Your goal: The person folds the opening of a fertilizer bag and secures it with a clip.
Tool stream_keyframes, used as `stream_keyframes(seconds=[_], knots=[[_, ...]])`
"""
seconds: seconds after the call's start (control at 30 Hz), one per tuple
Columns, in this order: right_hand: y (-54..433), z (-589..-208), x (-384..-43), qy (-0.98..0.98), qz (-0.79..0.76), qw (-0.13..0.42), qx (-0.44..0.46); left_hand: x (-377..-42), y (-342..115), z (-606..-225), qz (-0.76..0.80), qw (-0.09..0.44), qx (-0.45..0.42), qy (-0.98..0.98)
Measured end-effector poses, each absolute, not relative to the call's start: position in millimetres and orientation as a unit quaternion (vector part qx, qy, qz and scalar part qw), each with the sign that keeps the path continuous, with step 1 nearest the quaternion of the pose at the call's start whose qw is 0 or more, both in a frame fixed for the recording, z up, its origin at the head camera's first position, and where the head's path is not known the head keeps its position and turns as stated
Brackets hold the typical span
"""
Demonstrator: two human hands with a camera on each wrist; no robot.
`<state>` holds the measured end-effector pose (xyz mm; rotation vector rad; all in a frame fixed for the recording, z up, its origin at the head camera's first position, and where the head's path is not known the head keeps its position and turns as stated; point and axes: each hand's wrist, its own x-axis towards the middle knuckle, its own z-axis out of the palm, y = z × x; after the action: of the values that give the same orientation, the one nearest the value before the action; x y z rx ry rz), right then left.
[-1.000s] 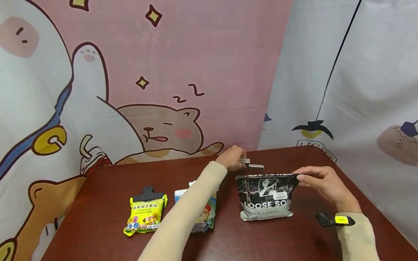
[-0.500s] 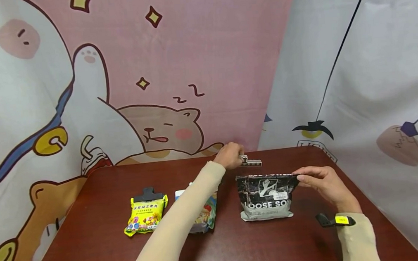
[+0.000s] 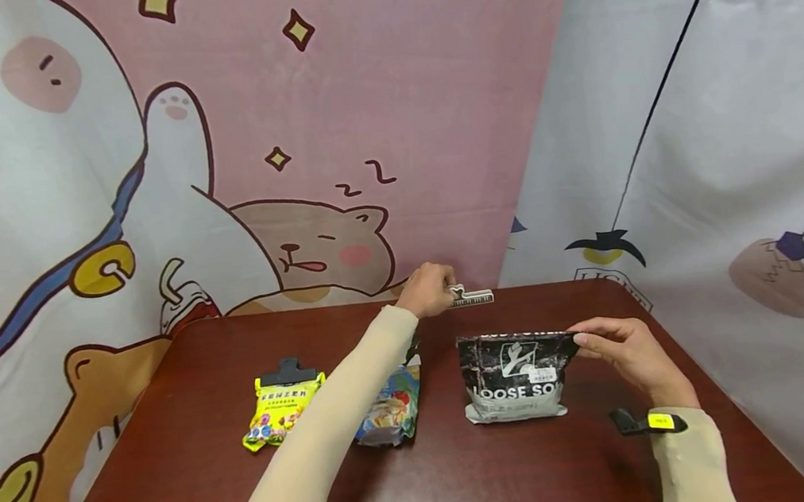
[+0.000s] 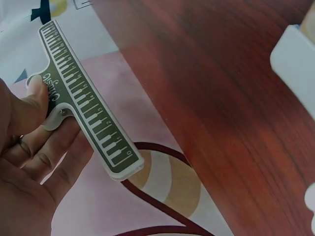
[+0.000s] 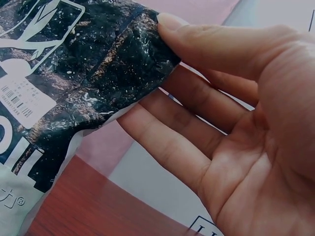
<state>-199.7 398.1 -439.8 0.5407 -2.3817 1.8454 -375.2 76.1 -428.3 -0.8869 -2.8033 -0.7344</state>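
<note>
My left hand [image 3: 428, 289] is out over the far edge of the table, pinching a clip [image 4: 86, 101] by its handle between thumb and fingers. The clip has a long bar printed with piano keys and the word "Music". At the right, my right hand [image 3: 626, 351] pinches the upper right corner of a black and grey bag [image 3: 515, 377] marked "LOOSE SO…". In the right wrist view the thumb lies on the front of the bag [image 5: 98, 64] and the fingers behind it. The bag stands upright on the table.
A yellow flowered packet [image 3: 280, 413] with a black clip [image 3: 287, 372] across its top lies at the left of the brown table [image 3: 451, 486]. Beside it, a colourful bag [image 3: 394, 411] is partly covered by my left forearm. Printed cloth [image 3: 434, 121] hangs behind the table.
The left hand has moved left and slightly up in the head view, carrying the clip away from above the black and grey bag. My right hand has kept its hold on the corner.
</note>
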Motion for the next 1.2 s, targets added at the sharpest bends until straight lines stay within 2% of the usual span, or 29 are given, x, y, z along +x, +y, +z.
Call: stream_keyframes(seconds=[1.2], knots=[[402.6, -444.7, -204.5, -0.724, 0.660, 0.025, 0.199, -311.0, 49.5, -363.0, -0.262, 0.091, -0.310, -0.909]])
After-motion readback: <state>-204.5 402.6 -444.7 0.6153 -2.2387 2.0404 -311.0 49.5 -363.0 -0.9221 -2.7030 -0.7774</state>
